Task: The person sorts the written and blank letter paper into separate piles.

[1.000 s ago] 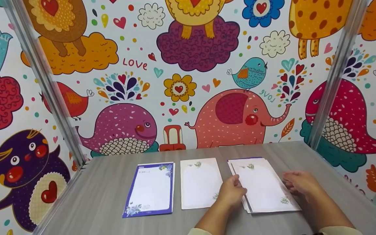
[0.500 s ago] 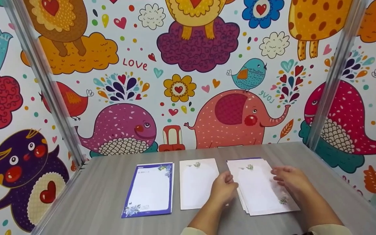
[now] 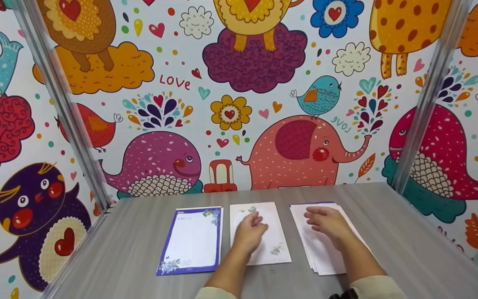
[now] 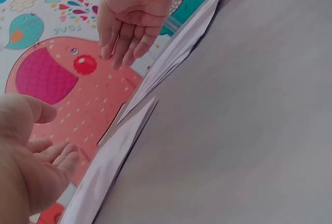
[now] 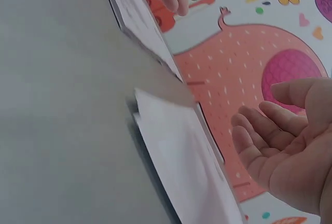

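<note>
Three piles of printed writing paper lie side by side on the table. My left hand [image 3: 249, 234] hovers above the middle pile [image 3: 275, 234], whose top sheet is pale with small floral corners. Over the right pile [image 3: 321, 255], slightly fanned at its edges, is my right hand [image 3: 328, 224]. In the right wrist view the right hand [image 5: 290, 141] has loosely bent fingers and grips nothing. The left hand [image 4: 36, 162] in the left wrist view is likewise free of any sheet, its palm apart from the paper.
At the left lies a pile topped by a purple-bordered sheet [image 3: 193, 238] with blue flowers. Beneath everything is a grey wood-grain table [image 3: 135, 245]. A cartoon-patterned wall [image 3: 230, 145] stands along its back edge, with metal posts [image 3: 430, 99] at the corners.
Both hands have moved left: the left hand from the right pile's left edge to over the middle pile, the right hand from the right pile's right edge to above it. The piles stay put.
</note>
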The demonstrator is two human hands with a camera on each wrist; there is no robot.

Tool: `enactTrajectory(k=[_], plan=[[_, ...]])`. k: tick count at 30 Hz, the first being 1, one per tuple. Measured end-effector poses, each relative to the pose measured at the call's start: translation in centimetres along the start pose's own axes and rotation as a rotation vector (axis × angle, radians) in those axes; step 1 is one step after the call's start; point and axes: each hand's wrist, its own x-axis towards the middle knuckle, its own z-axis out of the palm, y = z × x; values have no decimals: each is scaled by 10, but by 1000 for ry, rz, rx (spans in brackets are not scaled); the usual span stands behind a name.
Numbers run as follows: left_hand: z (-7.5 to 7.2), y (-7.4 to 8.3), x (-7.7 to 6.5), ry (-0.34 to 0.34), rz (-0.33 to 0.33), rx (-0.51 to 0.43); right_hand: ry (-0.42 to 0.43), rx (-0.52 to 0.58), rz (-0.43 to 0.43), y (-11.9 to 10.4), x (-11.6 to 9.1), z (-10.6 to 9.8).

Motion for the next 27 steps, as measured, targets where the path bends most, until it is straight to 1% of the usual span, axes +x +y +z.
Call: enactTrajectory(k=[4,6,8,12,15,17,19,23,25,27], plan=[[-32,-3,3,27,-45,26,-9,16,-2,-9,0,26],[-46,-4,4,34,-80,23,-16,19,-3,-13,0,37],[-57,-6,6,36,-95,16,-22,27,-10,-16,0,47],[-74,-10,7,25,-97,16,-37,32,-17,-21,1,63],[-79,-13,5,-2,-92,24,-47,13,-22,-20,0,69],[-81,-16,3,-36,-99,38,-75,-39,-38,-17,-1,70],[-82,-17,1,-86,-111,77,-123,-130,-65,-14,-2,70],[-82,-18,-5,-176,-125,208,-237,-358,-110,-7,-2,68],[-81,-18,-7,-202,-118,269,-278,-450,-129,-4,-2,67],[-79,-19,-8,-218,-116,327,-303,-514,-135,0,0,65]])
